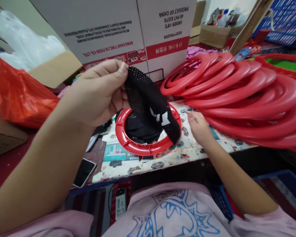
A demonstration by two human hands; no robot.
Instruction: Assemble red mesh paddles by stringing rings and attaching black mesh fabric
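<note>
My left hand is closed in a pinch on the upper edge of a black mesh cloth with a white mark on it. The cloth hangs down over the right side of a red plastic ring, which lies on the patterned tabletop. More black fabric shows inside the ring. To the ring's right, my right hand is held apart from it, with thumb and fingers pressed together. Whatever it may hold is too small to make out.
A pile of red rings covers the right side. Behind stands a large white carton. At the left are an orange plastic bag and a phone by the table's edge. A small box with bottles stands farther back.
</note>
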